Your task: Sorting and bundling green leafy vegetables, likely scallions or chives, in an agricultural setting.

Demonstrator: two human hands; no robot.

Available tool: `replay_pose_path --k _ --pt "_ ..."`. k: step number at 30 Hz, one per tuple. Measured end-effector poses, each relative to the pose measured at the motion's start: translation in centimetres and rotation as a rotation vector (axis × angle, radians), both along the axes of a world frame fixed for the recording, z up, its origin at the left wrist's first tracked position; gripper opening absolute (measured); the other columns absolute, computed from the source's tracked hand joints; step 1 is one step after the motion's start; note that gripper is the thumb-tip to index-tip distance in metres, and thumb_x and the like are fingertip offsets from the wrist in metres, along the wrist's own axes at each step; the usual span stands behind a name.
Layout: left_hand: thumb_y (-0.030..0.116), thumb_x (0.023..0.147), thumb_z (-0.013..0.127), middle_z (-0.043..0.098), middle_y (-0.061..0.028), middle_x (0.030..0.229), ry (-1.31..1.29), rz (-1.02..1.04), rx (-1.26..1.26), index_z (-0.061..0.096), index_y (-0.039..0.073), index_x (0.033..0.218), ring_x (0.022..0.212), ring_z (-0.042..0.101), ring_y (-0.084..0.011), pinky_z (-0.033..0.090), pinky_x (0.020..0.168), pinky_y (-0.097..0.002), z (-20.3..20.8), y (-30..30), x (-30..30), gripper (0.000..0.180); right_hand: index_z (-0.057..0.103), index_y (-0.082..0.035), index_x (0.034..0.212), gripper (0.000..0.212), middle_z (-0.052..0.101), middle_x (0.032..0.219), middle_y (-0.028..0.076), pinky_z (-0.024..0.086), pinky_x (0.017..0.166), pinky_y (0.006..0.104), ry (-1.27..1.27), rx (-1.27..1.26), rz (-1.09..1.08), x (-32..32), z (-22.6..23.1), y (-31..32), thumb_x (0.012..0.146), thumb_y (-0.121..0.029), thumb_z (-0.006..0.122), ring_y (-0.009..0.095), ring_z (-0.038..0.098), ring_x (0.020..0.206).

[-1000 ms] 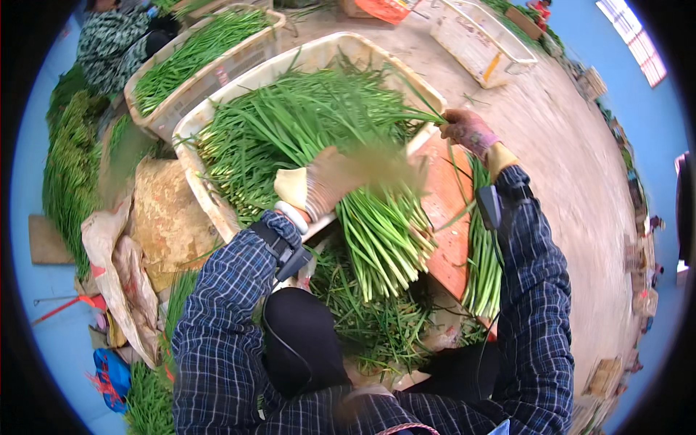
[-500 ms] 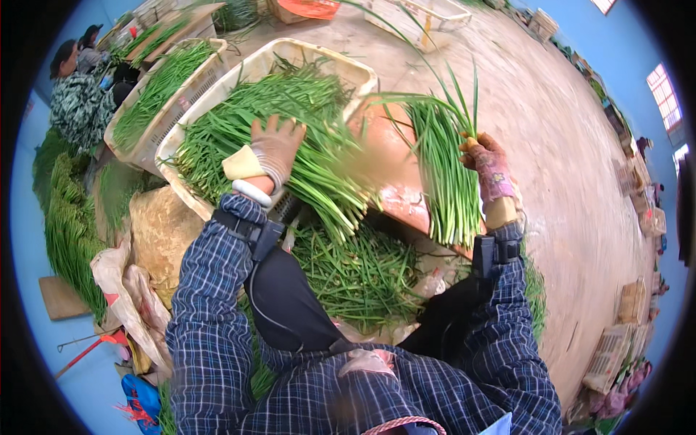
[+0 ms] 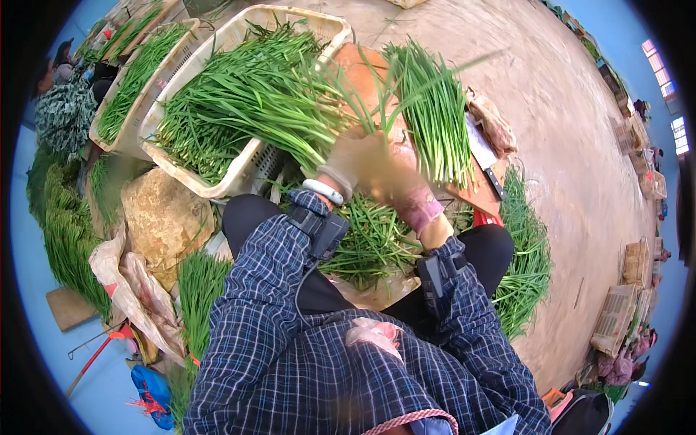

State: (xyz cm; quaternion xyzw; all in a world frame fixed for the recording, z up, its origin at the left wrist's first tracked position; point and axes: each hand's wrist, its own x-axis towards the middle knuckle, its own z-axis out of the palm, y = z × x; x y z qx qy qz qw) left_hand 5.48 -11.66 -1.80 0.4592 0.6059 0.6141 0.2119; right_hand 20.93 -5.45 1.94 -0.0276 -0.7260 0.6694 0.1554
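Observation:
My gloved left hand (image 3: 346, 161) and gloved right hand (image 3: 412, 190) meet in front of me, low over the board. A blurred smudge covers most of their fingers. A few long green chives (image 3: 377, 109) fan upward from between the hands, seemingly held by the right one; the left fingers cannot be made out. Beyond my left hand, a large heap of chives (image 3: 254, 94) fills a white plastic crate (image 3: 217, 190), stems toward me. Right of my hands, a neat bundle of chives (image 3: 435, 116) lies on a reddish-brown board (image 3: 475, 192).
A knife (image 3: 496, 181) with a black handle and a crumpled brownish cloth (image 3: 491, 122) lie at the board's right side. Loose chive trimmings (image 3: 370, 243) lie between my knees. More chives (image 3: 525, 254) are on the floor at right. A second crate (image 3: 119, 138) stands at left, near another person.
My left hand has left the crate's heap and moved right and nearer. My right hand has come inward from the bundle with its stalks, uncovering the knife and cloth.

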Motion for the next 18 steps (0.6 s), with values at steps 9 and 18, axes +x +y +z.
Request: replay_pose_path --k 9,18 --pt "0.015 0.081 0.065 0.054 0.0019 0.058 -0.707 0.185 -0.221 0.063 0.003 0.08 0.047 0.044 -0.0069 0.035 0.043 -0.0221 6.7 0.4 4.3 0.012 0.064 0.001 0.1 0.02 0.064 0.087 0.003 0.045 0.069 0.0205 -0.181 -0.465 -0.715 1.1 -0.9 -0.3 0.083 -0.009 0.064 0.009 0.056 0.076" --pt "0.012 0.078 0.069 0.059 -0.0007 0.07 -0.642 0.182 -0.303 0.062 0.004 0.082 0.055 0.05 -0.0091 0.043 0.049 -0.0229 5.0 0.2 3.8 0.012 0.059 0.005 0.108 0.034 0.065 0.092 0.009 0.047 0.07 0.0227 -0.152 -0.495 -0.756 0.7 -1.6 -1.2 0.078 -0.007 0.069 0.014 0.06 0.077"
